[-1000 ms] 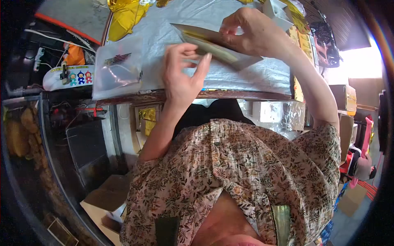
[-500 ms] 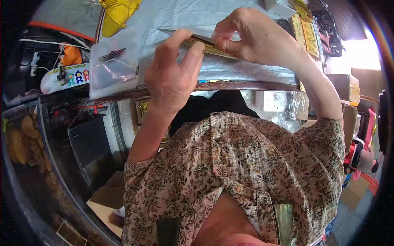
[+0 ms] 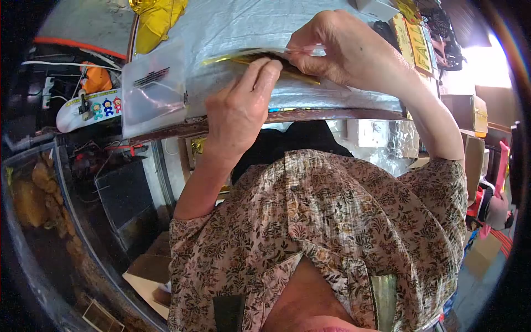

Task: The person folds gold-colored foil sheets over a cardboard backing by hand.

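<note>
A flat, shiny gold foil piece (image 3: 224, 57) with a dark inner side is held above the silvery table cover, seen nearly edge-on. My left hand (image 3: 240, 105) pinches its near edge around the middle, fingers closed. At the right end, my right hand (image 3: 343, 52) grips it between thumb and fingers, where a thin pale edge also shows. The fingertips hide part of the foil. To the left of my left hand lies a clear plastic bag (image 3: 155, 113) with dark printing.
Crumpled yellow foil (image 3: 157, 25) lies at the table's upper left. A box with gold lettering (image 3: 415, 47) stands at the right. The table's dark wooden edge (image 3: 343, 115) runs before my body. Cardboard boxes (image 3: 467, 113) are stacked right, and a white skateboard deck (image 3: 72, 115) sits left.
My left hand's raised, spread fingers have come down and closed on the foil piece. Its left end now shows more bright gold. My right hand has stayed nearly in place.
</note>
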`<state>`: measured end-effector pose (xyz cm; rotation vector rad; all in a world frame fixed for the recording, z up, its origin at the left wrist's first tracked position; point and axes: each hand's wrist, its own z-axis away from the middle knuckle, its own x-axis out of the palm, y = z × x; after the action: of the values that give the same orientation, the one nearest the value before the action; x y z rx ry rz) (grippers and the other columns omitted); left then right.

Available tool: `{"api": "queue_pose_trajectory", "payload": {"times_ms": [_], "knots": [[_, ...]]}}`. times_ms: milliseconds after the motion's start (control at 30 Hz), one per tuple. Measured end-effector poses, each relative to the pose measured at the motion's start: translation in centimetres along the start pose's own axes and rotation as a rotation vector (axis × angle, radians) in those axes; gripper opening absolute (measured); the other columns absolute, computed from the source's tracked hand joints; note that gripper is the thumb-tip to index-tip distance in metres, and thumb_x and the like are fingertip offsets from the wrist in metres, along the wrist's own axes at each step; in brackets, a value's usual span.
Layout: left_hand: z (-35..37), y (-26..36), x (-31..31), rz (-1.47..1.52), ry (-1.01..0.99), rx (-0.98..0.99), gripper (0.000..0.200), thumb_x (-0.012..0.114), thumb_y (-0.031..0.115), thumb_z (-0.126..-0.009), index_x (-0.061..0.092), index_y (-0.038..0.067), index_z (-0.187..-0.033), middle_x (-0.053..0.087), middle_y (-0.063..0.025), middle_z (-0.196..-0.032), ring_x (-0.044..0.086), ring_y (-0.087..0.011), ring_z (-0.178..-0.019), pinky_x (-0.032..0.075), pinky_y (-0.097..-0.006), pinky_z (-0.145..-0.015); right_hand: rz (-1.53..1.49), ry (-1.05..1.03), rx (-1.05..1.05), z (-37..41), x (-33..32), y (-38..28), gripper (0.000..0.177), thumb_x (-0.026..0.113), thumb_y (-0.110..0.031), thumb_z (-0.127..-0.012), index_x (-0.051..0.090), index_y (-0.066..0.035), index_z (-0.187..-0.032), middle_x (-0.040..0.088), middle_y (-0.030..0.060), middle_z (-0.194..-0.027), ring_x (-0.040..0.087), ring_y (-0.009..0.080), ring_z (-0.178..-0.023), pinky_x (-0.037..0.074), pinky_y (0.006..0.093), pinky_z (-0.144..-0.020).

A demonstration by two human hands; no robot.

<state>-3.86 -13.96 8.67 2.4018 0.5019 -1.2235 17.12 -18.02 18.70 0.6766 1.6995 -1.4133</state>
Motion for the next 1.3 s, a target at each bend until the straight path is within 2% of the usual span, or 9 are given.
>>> {"api": "queue_pose_trajectory", "payload": {"times_ms": [100,600,733,800,933,1000,1133,1167,1300], "knots": [[0.3,0.0,-0.4,-0.042,-0.009,0.039,0.026,0.069,0.008,-0.081,0.066,0.012,-0.107,0.067,0.0031,-0.110,0.070,-0.0166,-0.082,0.056,-0.0297,-0.065,-0.044,-0.082,0.009,-0.2,-1.5,0.1,0.014,0.069,-0.011,-0.087,0.074,0.002,-0.091,0.073,0.0209,-0.083,0.072,0.0361,-0.078,0.055,0.0434,-0.070],[0.7,0.9,-1.3,-0.085,-0.142,0.075,0.028,0.067,0.010,-0.078,0.066,0.012,-0.105,0.063,0.0009,-0.098,0.067,-0.0158,-0.078,0.055,-0.0293,-0.066,0.009,0.019,0.096,0.0,-1.6,0.5,0.020,0.070,-0.014,-0.088,0.076,0.001,-0.100,0.074,0.0229,-0.089,0.073,0.0353,-0.078,0.058,0.0426,-0.071],[0.5,0.8,-1.5,-0.123,-0.142,0.080,0.028,0.067,0.010,-0.078,0.067,0.012,-0.106,0.064,0.0010,-0.101,0.067,-0.0160,-0.077,0.056,-0.0292,-0.066,0.027,0.005,0.136,0.2,-1.7,-0.6,0.017,0.070,-0.012,-0.087,0.078,-0.005,-0.100,0.075,0.0205,-0.089,0.073,0.0349,-0.079,0.058,0.0430,-0.072],[0.1,0.6,-1.5,-0.130,-0.149,0.078,0.028,0.066,0.010,-0.079,0.067,0.012,-0.108,0.065,0.0011,-0.104,0.068,-0.0164,-0.078,0.056,-0.0294,-0.067,-0.050,0.133,0.061,0.4,-0.1,0.5,0.018,0.073,-0.009,-0.088,0.074,0.006,-0.099,0.074,0.0218,-0.093,0.074,0.0306,-0.090,0.056,0.0380,-0.082],[-2.0,-0.3,-1.9,-0.004,0.067,0.042,0.039,0.070,0.008,-0.083,0.066,0.014,-0.121,0.066,-0.0015,-0.118,0.070,-0.0225,-0.094,0.058,-0.0317,-0.077,0.010,0.143,0.011,-0.3,-0.3,2.1,0.019,0.072,-0.010,-0.091,0.073,0.005,-0.103,0.076,0.0177,-0.093,0.074,0.0254,-0.086,0.057,0.0360,-0.079],[-3.8,-1.1,-2.8,0.109,0.270,-0.014,0.045,0.074,0.008,-0.085,0.064,0.014,-0.129,0.065,-0.0060,-0.127,0.068,-0.0262,-0.108,0.058,-0.0338,-0.085,-0.388,0.114,0.125,-0.9,-0.2,4.8,0.020,0.068,-0.011,-0.095,0.072,0.004,-0.108,0.077,0.0113,-0.091,0.073,0.0193,-0.083,0.057,0.0326,-0.077],[-6.4,-4.8,-2.2,0.155,0.397,-0.076,0.045,0.073,0.010,-0.089,0.062,0.004,-0.133,0.064,-0.0155,-0.132,0.064,-0.0328,-0.117,0.051,-0.0401,-0.100,-0.591,0.217,0.295,-0.6,-0.4,5.7,0.021,0.067,-0.015,-0.098,0.075,0.000,-0.110,0.072,0.0042,-0.078,0.054,0.0066,-0.055,0.041,0.0235,-0.048],[-6.5,-5.8,-1.0,0.225,0.389,-0.055,0.038,0.068,0.013,-0.094,0.062,-0.001,-0.129,0.064,-0.0187,-0.131,0.063,-0.0361,-0.117,0.051,-0.0415,-0.100,-0.725,0.315,0.374,-0.8,1.6,6.5,0.018,0.069,-0.016,-0.097,0.076,-0.003,-0.108,0.069,0.0020,-0.072,0.044,0.0037,-0.048,0.030,0.0215,-0.043],[-4.7,-7.1,5.4,0.294,0.089,-0.112,0.040,0.059,0.024,-0.101,0.061,-0.001,-0.131,0.060,-0.0188,-0.139,0.058,-0.0378,-0.127,0.044,-0.0470,-0.108,-1.045,0.328,0.533,-0.8,7.6,11.3,0.018,0.069,-0.016,-0.095,0.077,-0.003,-0.106,0.070,0.0022,-0.074,0.047,0.0043,-0.051,0.032,0.0227,-0.044]]}}
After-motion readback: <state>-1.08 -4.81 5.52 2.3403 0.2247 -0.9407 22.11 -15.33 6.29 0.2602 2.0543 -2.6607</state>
